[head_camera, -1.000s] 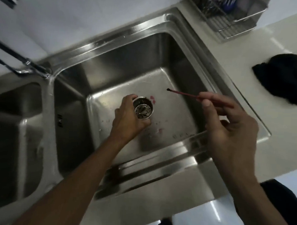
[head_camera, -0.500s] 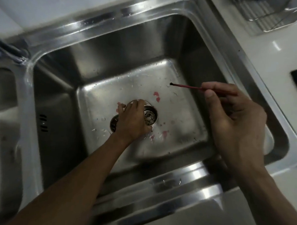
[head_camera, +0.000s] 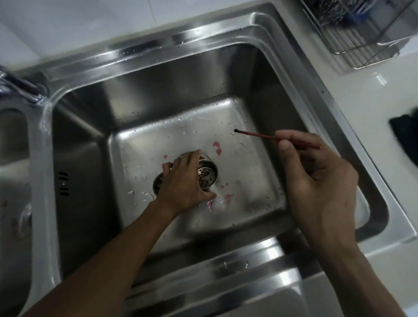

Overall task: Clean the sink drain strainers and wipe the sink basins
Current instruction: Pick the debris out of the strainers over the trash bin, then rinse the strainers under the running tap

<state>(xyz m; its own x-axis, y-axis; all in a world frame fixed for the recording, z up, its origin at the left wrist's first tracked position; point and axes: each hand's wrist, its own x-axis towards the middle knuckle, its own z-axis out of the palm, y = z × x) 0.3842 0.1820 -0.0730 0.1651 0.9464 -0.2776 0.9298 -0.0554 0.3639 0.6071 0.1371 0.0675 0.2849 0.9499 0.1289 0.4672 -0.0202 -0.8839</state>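
A round metal drain strainer (head_camera: pixel 207 175) with dark specks inside sits at the drain of the right steel basin (head_camera: pixel 245 181). My left hand (head_camera: pixel 184 181) grips it from above, low in the basin, and covers its left side. My right hand (head_camera: pixel 315 177) hovers over the basin's right edge and pinches a thin red stick (head_camera: pixel 259 136) whose dark tip points left, above the basin floor. Pink scraps (head_camera: pixel 217 148) and pale flecks lie on the wet floor around the drain.
A second basin (head_camera: pixel 8 185) lies at the left, behind a steel divider. The tap's base (head_camera: pixel 19 84) stands at the back left. A wire dish rack (head_camera: pixel 367 28) sits on the white counter at the back right, and a black cloth (head_camera: pixel 413 136) lies at the right edge.
My left hand has lowered the strainer from mid-air down to the drain on the basin floor. My right hand has kept the red stick in much the same pose.
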